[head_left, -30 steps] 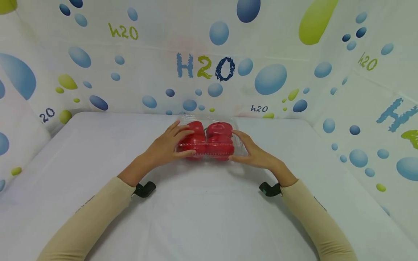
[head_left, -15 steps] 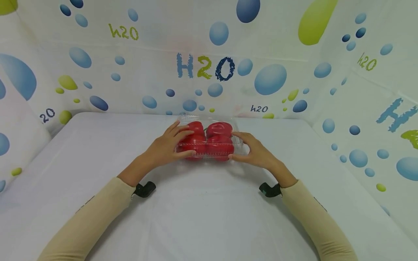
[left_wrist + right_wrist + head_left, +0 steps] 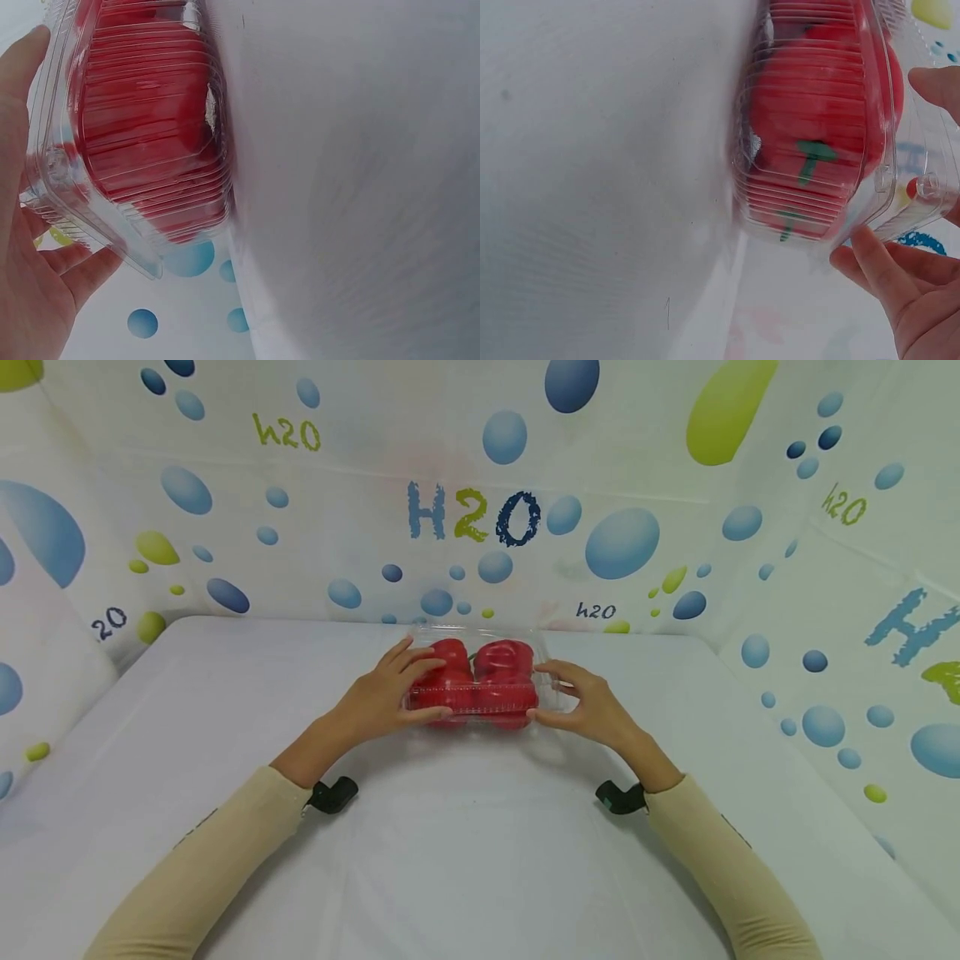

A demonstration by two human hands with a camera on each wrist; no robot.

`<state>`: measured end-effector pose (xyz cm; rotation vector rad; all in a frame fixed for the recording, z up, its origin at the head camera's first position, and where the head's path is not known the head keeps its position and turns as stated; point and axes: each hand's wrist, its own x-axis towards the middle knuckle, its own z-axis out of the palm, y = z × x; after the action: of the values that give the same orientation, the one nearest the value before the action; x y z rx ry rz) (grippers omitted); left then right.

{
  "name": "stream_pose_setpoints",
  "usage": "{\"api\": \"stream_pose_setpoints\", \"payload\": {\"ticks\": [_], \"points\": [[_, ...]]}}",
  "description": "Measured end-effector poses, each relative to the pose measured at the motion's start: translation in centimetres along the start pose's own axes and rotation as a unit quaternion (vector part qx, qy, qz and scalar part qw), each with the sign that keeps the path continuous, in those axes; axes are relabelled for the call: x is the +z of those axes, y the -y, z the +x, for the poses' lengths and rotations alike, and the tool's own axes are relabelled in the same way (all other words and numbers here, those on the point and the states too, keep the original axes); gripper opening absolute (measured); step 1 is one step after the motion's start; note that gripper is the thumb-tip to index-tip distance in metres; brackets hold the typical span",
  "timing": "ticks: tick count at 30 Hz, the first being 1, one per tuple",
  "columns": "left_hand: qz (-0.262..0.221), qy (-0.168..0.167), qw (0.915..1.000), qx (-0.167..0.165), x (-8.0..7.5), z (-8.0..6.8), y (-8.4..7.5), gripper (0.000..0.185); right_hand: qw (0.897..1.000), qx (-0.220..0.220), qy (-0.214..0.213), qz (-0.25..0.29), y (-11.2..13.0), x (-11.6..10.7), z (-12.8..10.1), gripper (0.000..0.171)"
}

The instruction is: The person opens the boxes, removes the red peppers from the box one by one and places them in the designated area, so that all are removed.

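Centrally on the white tabletop (image 3: pixel 225 710) sits a clear clamshell box (image 3: pixel 480 681) of red peppers (image 3: pixel 504 658). Left hand (image 3: pixel 382 697) and right hand (image 3: pixel 588 710) grip its ends, fingers (image 3: pixel 411 653) curled over the lid and thumbs at the front rim.

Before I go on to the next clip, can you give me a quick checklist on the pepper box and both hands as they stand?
1. Clear plastic clamshell rests on the white table: ok.
2. Left hand grips the clamshell's left end: ok.
3. Right hand grips its right end: ok.
4. Red bell peppers all inside: ok.
5. Lid fully snapped along the rim: cannot tell.
6. Pepper stems intact: ok, green and whole in the right wrist view.
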<state>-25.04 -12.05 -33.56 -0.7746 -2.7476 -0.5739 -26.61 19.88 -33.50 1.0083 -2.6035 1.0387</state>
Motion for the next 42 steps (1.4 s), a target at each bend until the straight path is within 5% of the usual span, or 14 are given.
{"api": "stream_pose_setpoints", "payload": {"ticks": [17, 26, 37, 42], "points": [[0.005, -0.016, 0.9998, 0.006, 0.2, 0.0, 0.0, 0.079, 0.998, -0.04, -0.046, 0.025, -0.6, 0.4, 0.0, 0.059], [0.029, -0.047, 0.9982, 0.024, 0.2, 0.0, 0.0, 0.075, 0.997, -0.035, -0.049, 0.047, 2.8, -0.5, -0.3, 0.051], [0.065, -0.07, 0.994, 0.054, 0.3, -0.1, -0.3, 0.071, 0.997, -0.044, -0.055, 0.036, 3.5, -0.5, -0.2, 0.049], [0.039, -0.061, 0.9953, 0.064, -0.2, 0.0, -0.3, 0.067, 0.997, -0.039, -0.051, 0.037, 3.6, -0.6, -0.3, 0.048]]}}
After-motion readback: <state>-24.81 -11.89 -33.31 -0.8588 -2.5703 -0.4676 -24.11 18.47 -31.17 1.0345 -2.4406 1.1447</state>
